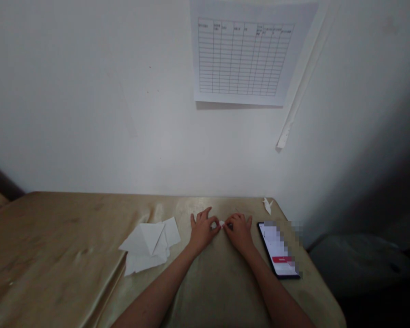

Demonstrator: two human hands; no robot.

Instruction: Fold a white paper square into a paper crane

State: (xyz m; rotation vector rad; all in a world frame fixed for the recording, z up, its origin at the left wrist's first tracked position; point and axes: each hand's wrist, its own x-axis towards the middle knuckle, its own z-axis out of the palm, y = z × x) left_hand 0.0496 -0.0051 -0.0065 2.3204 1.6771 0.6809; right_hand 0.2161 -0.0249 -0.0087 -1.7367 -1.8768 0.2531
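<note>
Well left of the smooth phone (275, 250), flat white sheets (143, 256) with sharp corners lay on the shiny tan bench (205, 291). Nearer the phone, the left hand (203, 231) and right hand (239, 232) pinched a tiny white piece (222, 223), maybe folding it; that seemed to need careful pressing. Behind the phone sat a pointy paper scrap (267, 206).

Two hands (202, 230) (239, 230), one phone (276, 250), one chart (242, 59)
</note>
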